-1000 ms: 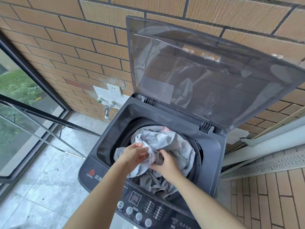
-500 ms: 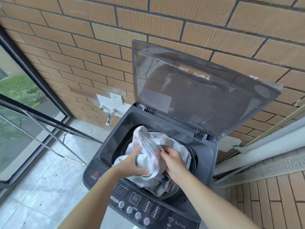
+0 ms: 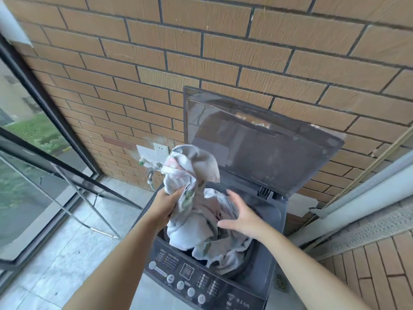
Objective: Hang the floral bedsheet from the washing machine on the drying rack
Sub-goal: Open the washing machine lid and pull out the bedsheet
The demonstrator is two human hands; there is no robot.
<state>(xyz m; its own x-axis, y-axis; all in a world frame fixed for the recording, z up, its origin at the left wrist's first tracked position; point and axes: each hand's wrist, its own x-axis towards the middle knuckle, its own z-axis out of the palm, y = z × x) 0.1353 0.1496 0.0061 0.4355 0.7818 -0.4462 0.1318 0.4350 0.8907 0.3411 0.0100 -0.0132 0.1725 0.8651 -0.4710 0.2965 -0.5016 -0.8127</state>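
The dark grey top-loading washing machine (image 3: 270,256) stands against the brick wall with its lid (image 3: 257,144) raised. A white floral bedsheet (image 3: 194,191) rises in a bunched column out of the drum, its lower folds still draped over the drum's rim. My left hand (image 3: 167,201) is shut on the sheet's bunched neck, lifting it above the machine. Just to the right, my right hand (image 3: 239,214) hovers with fingers spread, close to the cloth without gripping it. A thin metal drying rack (image 3: 89,195) stands on the floor at the left.
The control panel (image 3: 192,280) faces me at the machine's front. A wall socket (image 3: 161,149) and a tap (image 3: 150,170) sit on the brick wall left of the machine. A large window frame (image 3: 44,104) runs along the left. Pale floor tiles (image 3: 55,260) lie below the rack.
My left hand has pulled the sheet higher out of the drum. My right hand has let go of the cloth and spread its fingers. The view has tilted upward.
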